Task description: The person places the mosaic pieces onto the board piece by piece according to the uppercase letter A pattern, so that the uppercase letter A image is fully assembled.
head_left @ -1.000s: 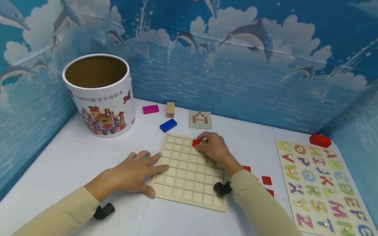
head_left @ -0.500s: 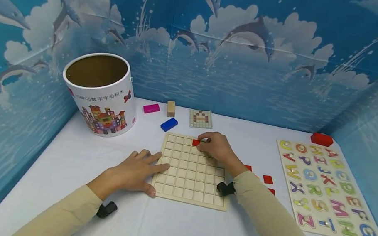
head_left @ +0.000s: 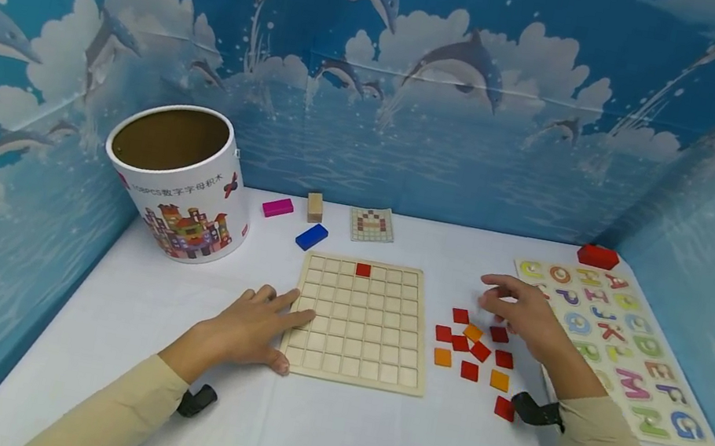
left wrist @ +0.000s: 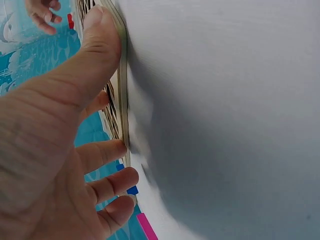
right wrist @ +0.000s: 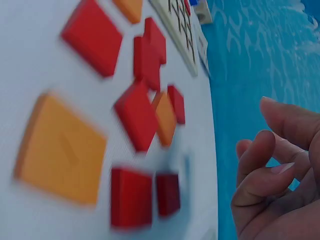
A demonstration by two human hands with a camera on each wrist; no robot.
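Observation:
A pale wooden grid board (head_left: 355, 334) lies in the middle of the table. One red tile (head_left: 363, 270) sits in a cell of its far row. My left hand (head_left: 253, 324) rests spread over the board's left edge; in the left wrist view its thumb (left wrist: 97, 40) lies along the board's rim. To the right, my right hand (head_left: 524, 316) hovers above the far side of the loose tiles with nothing in its grasp. Its fingers (right wrist: 255, 187) are loosely bent in the right wrist view. Those tiles are several red ones (head_left: 469, 370) and several orange ones (head_left: 499, 380).
A large white bucket (head_left: 181, 184) stands at the back left. Beside it lie pink (head_left: 277, 207), blue (head_left: 312, 236) and plain wooden (head_left: 315, 207) blocks and a small pattern card (head_left: 371, 225). An alphabet board (head_left: 622, 349) and a red block (head_left: 598, 257) are at the right.
My right hand has let go of the red tile in the board's far row and moved right, over the loose tiles. My left hand has stayed on the board's edge.

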